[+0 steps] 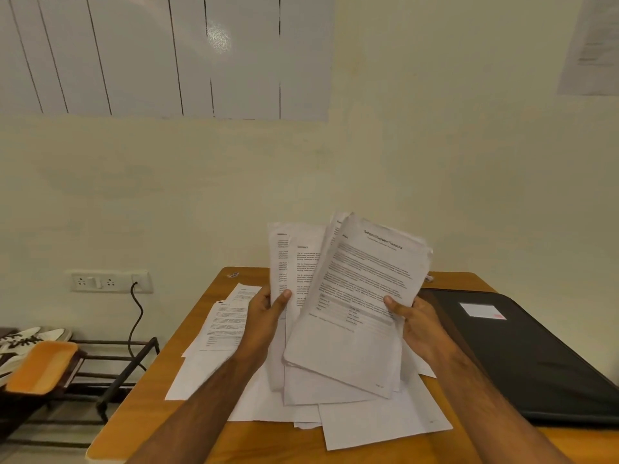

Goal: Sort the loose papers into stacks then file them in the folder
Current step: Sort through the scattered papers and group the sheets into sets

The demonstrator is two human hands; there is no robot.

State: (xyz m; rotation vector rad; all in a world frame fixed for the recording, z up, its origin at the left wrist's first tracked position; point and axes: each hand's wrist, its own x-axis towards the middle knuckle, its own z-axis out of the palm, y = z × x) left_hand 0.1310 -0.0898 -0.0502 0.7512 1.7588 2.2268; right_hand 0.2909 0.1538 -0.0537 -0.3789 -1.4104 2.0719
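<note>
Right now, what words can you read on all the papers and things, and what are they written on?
"Section 3": heading on the sheet that the left hand holds.
Front sheet in the right hand: bold title and body too blurred to read.
Papers on the table: print too small to read.
Black folder: white label with a pink mark, no readable words.
Wall notice: blurred.

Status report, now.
Left hand grips some sheets, right hand grips others. Loose papers cover the table. Folder closed, unobstructed.
</note>
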